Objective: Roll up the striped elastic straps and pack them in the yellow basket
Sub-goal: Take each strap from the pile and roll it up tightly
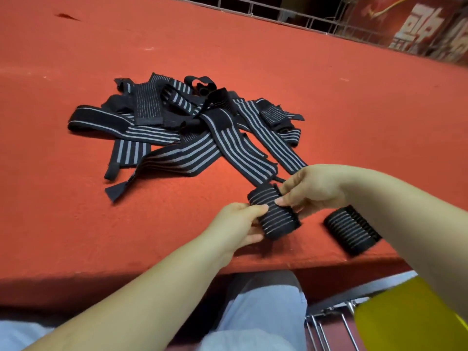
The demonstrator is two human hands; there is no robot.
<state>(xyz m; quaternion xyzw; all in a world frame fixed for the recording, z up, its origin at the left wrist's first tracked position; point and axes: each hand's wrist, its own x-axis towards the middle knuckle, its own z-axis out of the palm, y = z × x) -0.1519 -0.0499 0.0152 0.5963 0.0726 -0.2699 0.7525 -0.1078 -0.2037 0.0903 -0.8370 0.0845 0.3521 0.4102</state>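
Pale trouser legs (255,323) fill the bottom of the view, with the person's two bare forearms reaching forward over them to the red table (228,59). At lower right, below the table's near edge, a corner of the yellow basket (405,323) shows beside some metal bars (329,325); the right forearm covers part of it. Both hands meet on one rolled strap (274,214) just inside the table's near edge — the left hand (240,221) curls round its near end, thumb on top, while the right hand (311,191) pinches the far end between thumb and fingers. An unrolled tail of that strap runs from the roll back toward the pile. A second roll, the finished roll (352,229), lies on the table just to the right, partly under the right forearm and apart from the held one. Farther in, near the table's middle, lies the tangled pile of loose straps (182,130) — black bands with pale stripes, crossing one another. A railing (278,16) runs along the far side.
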